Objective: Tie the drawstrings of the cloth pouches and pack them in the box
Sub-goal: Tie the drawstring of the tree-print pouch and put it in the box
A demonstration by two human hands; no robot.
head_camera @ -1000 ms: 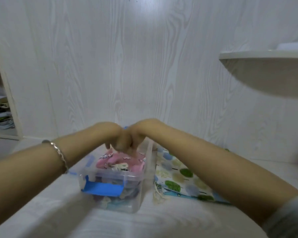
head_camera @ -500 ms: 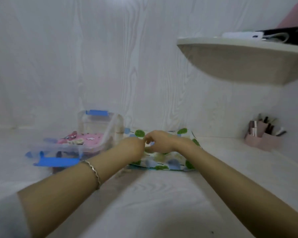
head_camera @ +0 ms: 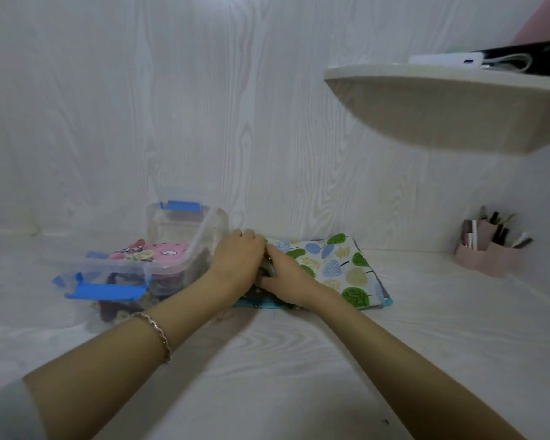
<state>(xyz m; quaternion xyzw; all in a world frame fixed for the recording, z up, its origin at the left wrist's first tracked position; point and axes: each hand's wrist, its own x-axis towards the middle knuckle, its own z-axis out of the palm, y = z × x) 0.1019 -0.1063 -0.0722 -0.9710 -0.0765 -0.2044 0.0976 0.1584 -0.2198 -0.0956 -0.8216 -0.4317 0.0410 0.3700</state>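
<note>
Hands, left (head_camera: 240,260) and right (head_camera: 283,279), meet over leaf-print pouch (head_camera: 337,265) beside box (head_camera: 172,265); grip unclear

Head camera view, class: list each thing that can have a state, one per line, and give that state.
Clear box: open, part filled.
Lid: off, upright behind box.
Pink pouch: packed in box.
Tree-print pouch: flat on table, not packed.
Left hand: on pouch's end.
Right hand: on pouch's end; grip unclear.

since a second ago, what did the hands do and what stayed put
Both hands left the pink pouch in the clear box and moved right to the leaf-print pouch; the left hand and right hand now meet at its near-left end. Box and pouches lie unchanged.
</note>
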